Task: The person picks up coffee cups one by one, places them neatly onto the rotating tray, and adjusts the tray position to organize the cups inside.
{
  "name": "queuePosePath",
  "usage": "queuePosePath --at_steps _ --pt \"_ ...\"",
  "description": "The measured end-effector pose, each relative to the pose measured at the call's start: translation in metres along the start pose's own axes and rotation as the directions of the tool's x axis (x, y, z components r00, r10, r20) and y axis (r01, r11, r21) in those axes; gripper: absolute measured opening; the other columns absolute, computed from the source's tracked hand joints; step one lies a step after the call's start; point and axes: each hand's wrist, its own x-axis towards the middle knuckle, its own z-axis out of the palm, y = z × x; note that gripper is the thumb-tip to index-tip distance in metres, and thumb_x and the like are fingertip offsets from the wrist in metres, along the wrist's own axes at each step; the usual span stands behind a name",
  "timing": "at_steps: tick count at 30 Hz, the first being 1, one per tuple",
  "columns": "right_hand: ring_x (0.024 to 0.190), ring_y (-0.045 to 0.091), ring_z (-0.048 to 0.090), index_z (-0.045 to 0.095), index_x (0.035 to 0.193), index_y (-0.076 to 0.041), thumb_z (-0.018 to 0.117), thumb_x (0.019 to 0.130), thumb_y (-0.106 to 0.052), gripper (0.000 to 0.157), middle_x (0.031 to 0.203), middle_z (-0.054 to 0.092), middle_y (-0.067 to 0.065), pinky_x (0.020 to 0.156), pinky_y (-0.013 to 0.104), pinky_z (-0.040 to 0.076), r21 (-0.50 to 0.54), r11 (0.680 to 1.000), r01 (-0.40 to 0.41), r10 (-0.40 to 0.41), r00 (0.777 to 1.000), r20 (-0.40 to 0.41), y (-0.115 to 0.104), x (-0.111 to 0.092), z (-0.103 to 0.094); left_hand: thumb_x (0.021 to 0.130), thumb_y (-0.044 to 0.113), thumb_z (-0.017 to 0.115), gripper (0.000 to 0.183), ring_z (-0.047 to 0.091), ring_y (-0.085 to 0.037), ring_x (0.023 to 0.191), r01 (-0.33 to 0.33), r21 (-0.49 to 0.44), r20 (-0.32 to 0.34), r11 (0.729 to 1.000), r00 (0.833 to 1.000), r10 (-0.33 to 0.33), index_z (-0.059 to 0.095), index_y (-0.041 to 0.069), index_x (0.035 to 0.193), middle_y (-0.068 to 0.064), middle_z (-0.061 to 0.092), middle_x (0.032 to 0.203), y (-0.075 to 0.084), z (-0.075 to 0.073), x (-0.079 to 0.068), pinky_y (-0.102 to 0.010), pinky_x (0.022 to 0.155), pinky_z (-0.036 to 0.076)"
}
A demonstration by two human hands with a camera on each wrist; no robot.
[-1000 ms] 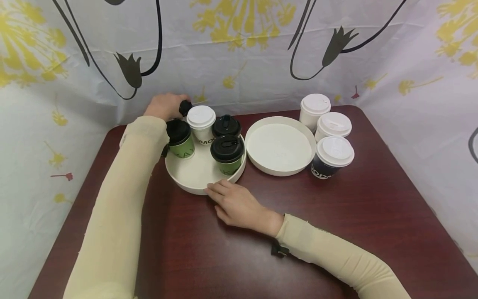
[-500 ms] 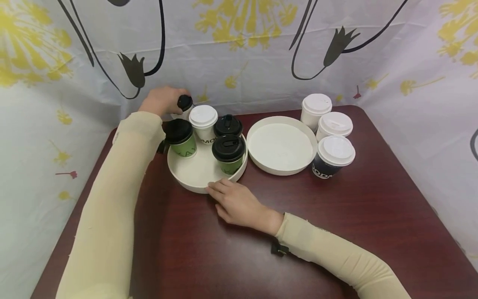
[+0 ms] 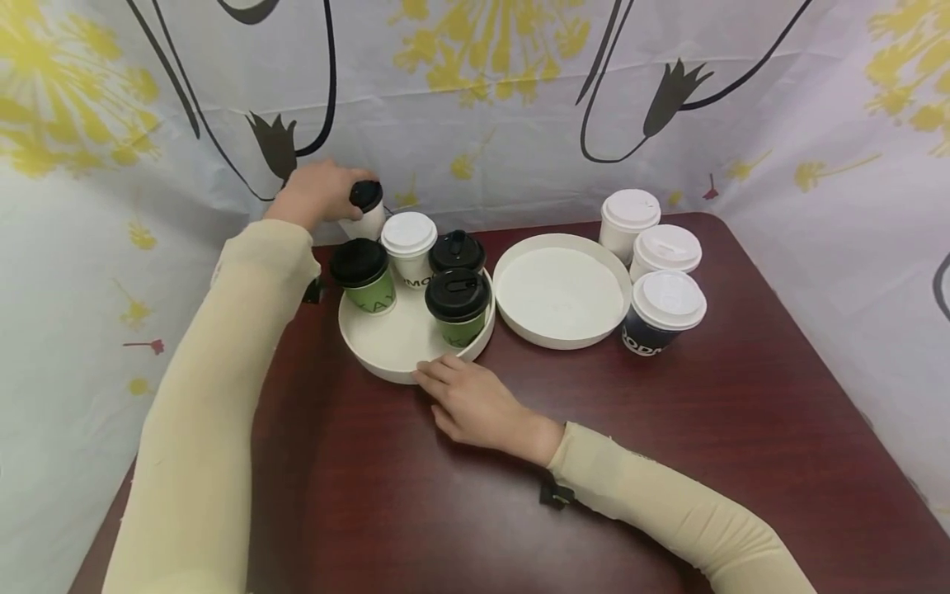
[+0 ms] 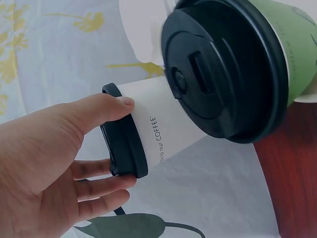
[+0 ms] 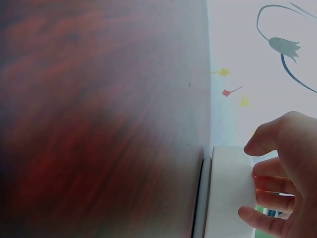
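At the far left, my left hand [image 3: 319, 191] grips a white paper coffee cup [image 3: 369, 223] by its black lid. In the left wrist view the thumb lies at the lid's edge and the fingers curl under the lid [image 4: 124, 136]. The cup is behind a round white tray [image 3: 386, 338] holding two green cups [image 3: 373, 295] with black lids, a white-lidded cup [image 3: 409, 256] and another black-lidded cup [image 3: 455, 247]. My right hand [image 3: 478, 406] rests its fingertips on the tray's front rim; the right wrist view shows them along the tray wall [image 5: 230, 193].
A second round white tray [image 3: 560, 289] stands right beside the first. Along its right side are two white cups [image 3: 629, 216] and a dark cup [image 3: 653, 326], all white-lidded. A patterned curtain [image 3: 505, 173] hangs right behind the table's far edge [image 3: 545, 227].
My left hand has moved up and slightly left with the black-lidded white cup, away from the tray, and more of the cup's body shows. The right hand stays at the rim.
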Motion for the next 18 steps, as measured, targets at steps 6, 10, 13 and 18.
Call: queuePosePath --at_steps 6,10,13,18 --pt "0.115 0.018 0.052 0.054 0.132 -0.009 0.058 0.084 -0.026 0.051 0.132 0.058 0.003 0.099 0.029 0.045 0.002 1.000 0.003 -0.003 1.000 -0.006 -0.001 0.000 0.000 0.090 0.033 0.056 0.066 0.042 -0.050 0.118 0.000 -0.017 -0.039 1.000 0.999 -0.001 0.026 0.029 0.149 -0.033 0.038 0.135 -0.004 -0.007 -0.007 -0.064 0.090 0.042" --pt "0.115 0.018 0.052 0.054 0.132 -0.009 0.059 0.083 -0.026 0.052 0.132 0.058 0.002 0.099 0.029 0.046 0.002 1.000 0.002 -0.002 1.000 -0.007 -0.001 0.000 -0.001 0.090 0.036 0.055 0.067 0.041 -0.051 0.118 -0.002 -0.044 -0.052 0.999 0.999 0.000 0.023 0.031 0.150 -0.036 0.034 0.136 -0.009 -0.015 -0.013 -0.063 0.088 0.042" --pt "0.115 0.018 0.052 0.054 0.133 -0.010 0.059 0.084 -0.026 0.052 0.132 0.058 0.002 0.099 0.029 0.046 0.003 1.000 0.000 0.000 1.000 -0.005 -0.001 0.000 -0.001 0.090 0.039 0.054 0.069 0.038 -0.052 0.120 0.003 -0.055 -0.061 0.998 0.998 -0.006 0.021 0.033 0.150 -0.037 0.033 0.137 -0.012 -0.023 -0.018 -0.063 0.087 0.042" --pt "0.116 0.018 0.052 0.053 0.133 -0.010 0.058 0.084 -0.027 0.052 0.132 0.057 0.002 0.099 0.029 0.046 0.002 1.000 -0.004 0.004 1.000 -0.002 -0.002 0.000 0.000 0.089 0.044 0.054 0.070 0.038 -0.052 0.117 0.011 -0.063 -0.091 0.998 0.996 -0.017 0.020 0.035 0.150 -0.038 0.033 0.133 -0.014 -0.032 -0.027 -0.062 0.081 0.043"
